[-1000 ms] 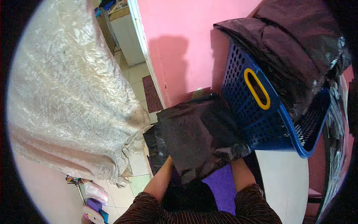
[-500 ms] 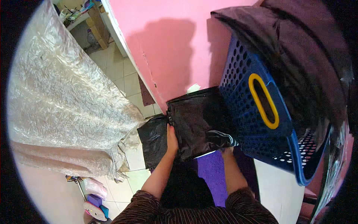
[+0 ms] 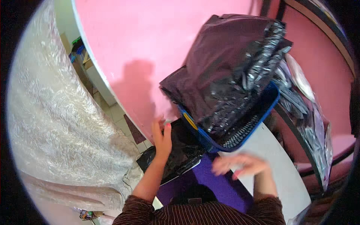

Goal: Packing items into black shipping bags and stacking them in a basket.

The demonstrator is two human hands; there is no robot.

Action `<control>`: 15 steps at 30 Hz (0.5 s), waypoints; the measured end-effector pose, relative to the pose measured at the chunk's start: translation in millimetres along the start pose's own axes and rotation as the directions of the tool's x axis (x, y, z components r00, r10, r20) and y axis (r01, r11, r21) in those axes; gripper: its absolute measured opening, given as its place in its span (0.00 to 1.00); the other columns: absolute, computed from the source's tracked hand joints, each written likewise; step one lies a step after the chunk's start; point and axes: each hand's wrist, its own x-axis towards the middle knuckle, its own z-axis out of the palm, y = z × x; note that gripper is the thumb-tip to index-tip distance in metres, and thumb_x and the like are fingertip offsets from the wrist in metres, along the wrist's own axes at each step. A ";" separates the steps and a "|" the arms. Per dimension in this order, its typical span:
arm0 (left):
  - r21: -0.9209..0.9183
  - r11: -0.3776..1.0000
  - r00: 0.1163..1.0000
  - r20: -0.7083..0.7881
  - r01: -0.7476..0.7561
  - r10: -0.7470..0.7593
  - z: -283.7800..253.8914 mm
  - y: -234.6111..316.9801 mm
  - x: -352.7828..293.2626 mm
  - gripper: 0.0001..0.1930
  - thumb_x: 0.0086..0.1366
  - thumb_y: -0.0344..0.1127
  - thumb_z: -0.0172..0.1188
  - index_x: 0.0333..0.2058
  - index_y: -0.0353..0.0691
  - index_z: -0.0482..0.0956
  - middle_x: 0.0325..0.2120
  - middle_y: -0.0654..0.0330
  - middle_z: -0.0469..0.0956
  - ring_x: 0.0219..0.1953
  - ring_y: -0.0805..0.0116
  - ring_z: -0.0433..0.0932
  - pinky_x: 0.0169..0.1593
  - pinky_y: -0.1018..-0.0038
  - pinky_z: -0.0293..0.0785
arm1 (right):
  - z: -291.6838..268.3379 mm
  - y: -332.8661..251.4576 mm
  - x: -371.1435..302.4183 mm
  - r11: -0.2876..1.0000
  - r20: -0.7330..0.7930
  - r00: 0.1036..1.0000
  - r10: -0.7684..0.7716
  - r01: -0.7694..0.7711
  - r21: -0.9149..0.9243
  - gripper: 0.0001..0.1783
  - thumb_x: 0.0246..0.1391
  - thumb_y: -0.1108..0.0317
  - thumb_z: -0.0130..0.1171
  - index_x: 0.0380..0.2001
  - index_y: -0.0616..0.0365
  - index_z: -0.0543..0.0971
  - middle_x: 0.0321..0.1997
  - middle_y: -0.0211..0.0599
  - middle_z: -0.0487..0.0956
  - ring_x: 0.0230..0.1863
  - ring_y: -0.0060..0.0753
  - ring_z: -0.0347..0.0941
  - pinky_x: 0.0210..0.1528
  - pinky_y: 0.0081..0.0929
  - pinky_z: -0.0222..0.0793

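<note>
Right hand [image 3: 242, 165] has left the lower plastic [image 3: 183, 150]: open, blurred, empty, near side of the basket [image 3: 210, 141]. Left hand [image 3: 162, 140]: part-open, apparently empty, by the lower plastic, left of basket. Upper plastic [image 3: 225, 67] overhangs basket rim, probably too bulky to sit inside.

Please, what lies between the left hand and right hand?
In the head view, black plastic and a purple mat show between the left hand and right hand.
</note>
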 end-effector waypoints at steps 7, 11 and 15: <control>0.051 0.987 0.980 0.132 -0.154 0.146 60.9 100.2 116.4 0.23 0.66 0.45 0.53 0.52 0.34 0.69 0.47 0.52 0.72 0.51 0.62 0.69 0.54 0.70 0.64 | -183.1 -112.8 -59.8 0.926 -0.937 0.042 -0.347 0.173 -0.336 0.28 0.58 0.47 0.51 0.53 0.57 0.68 0.47 0.38 0.73 0.46 0.32 0.70 0.45 0.30 0.68; -0.004 0.977 0.886 0.422 0.213 -0.191 123.1 155.7 137.5 0.48 0.59 0.74 0.36 0.67 0.44 0.45 0.67 0.51 0.48 0.68 0.52 0.47 0.67 0.59 0.44 | -282.7 -95.0 -88.7 0.968 -0.969 -0.124 -0.213 0.112 -0.227 0.39 0.51 0.37 0.52 0.57 0.56 0.64 0.56 0.44 0.67 0.53 0.40 0.65 0.50 0.38 0.64; -0.024 0.857 0.813 0.330 0.515 -0.479 133.3 115.1 186.5 0.47 0.60 0.73 0.35 0.67 0.44 0.47 0.67 0.51 0.48 0.68 0.52 0.47 0.66 0.59 0.46 | -320.4 -137.5 -47.5 0.908 -0.905 -0.219 -0.365 0.132 -0.398 0.38 0.49 0.36 0.53 0.47 0.62 0.75 0.37 0.36 0.73 0.36 0.30 0.67 0.38 0.30 0.63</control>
